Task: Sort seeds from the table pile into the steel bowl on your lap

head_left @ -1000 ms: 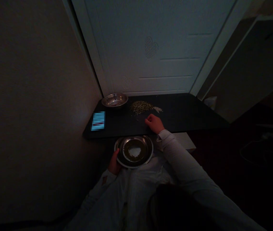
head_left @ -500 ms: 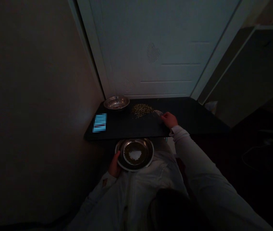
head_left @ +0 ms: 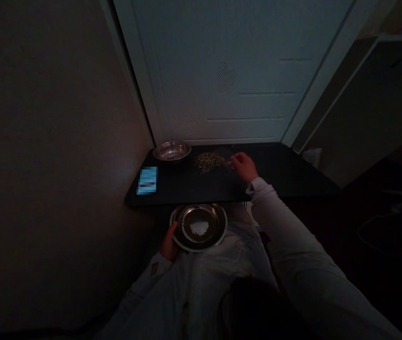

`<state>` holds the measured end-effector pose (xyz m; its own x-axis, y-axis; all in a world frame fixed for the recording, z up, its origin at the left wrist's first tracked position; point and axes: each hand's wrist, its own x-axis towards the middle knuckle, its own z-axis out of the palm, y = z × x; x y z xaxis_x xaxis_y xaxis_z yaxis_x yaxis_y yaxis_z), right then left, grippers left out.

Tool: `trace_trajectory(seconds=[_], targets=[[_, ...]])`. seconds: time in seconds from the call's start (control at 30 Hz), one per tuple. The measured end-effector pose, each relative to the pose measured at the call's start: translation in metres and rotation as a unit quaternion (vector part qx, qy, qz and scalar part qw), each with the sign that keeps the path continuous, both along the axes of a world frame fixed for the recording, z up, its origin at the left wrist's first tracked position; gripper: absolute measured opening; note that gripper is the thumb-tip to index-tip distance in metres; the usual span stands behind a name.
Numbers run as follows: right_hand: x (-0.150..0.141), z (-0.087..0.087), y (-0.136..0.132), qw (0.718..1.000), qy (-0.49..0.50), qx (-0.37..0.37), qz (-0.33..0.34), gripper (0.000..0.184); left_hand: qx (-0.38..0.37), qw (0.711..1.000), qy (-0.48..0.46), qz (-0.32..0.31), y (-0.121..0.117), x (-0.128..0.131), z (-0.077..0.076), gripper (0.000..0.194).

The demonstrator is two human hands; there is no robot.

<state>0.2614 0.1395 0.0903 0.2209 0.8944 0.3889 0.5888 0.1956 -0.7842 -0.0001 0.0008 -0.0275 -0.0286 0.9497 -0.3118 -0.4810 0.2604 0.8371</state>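
My left hand [head_left: 169, 243] is closed on the near left rim of a steel bowl [head_left: 218, 238], which sits over my lap just below the table's front edge. A ring of small dark greenish grains [head_left: 190, 231] lies in it around a bare bright middle. My right hand [head_left: 244, 167] is pinched together at the right end of a pile of mixed greenish and pale grains [head_left: 208, 161] on the dark tabletop [head_left: 183, 186]. Something pale and blurred shows at its fingertips. I cannot make out what it holds, if anything.
A second steel bowl [head_left: 171, 151] stands at the back left of the table. A blurred-out blue rectangle [head_left: 147, 180] lies at the left edge. A white panel with heart patterns [head_left: 225, 78] rises behind the table, and a wall [head_left: 62, 165] stands close on the left.
My right hand has moved right from in front of the pile, then slightly back left and away from me to the pile's right end. My left hand keeps hold of the bowl.
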Motion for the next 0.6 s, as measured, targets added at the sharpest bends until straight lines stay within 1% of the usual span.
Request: trace_trajectory(seconds=[0.13, 0.2, 0.3, 0.47, 0.6], targets=[[-0.031, -0.015, 0.003, 0.998, 0.001, -0.01, 0.061, 0.021, 0.01, 1.0, -0.025, -0.014, -0.001, 0.003, 0.006, 0.039], [-0.043, -0.023, 0.003, 0.998, -0.001, -0.02, 0.054, 0.021, 0.011, 0.999, -0.028, -0.011, -0.002, 0.004, 0.008, 0.038], [-0.052, -0.031, 0.0, 0.998, -0.034, -0.033, 0.041, 0.022, -0.002, 0.999, -0.038, -0.013, -0.002, 0.003, 0.008, 0.036], [-0.055, -0.034, -0.003, 0.993, -0.093, -0.047, 0.046, 0.022, -0.026, 0.998, -0.056, -0.001, -0.001, 0.003, 0.007, 0.031], [-0.063, -0.033, -0.001, 0.989, -0.126, -0.06, 0.054, 0.023, -0.047, 0.997, -0.062, 0.004, -0.002, 0.005, 0.009, 0.026]])
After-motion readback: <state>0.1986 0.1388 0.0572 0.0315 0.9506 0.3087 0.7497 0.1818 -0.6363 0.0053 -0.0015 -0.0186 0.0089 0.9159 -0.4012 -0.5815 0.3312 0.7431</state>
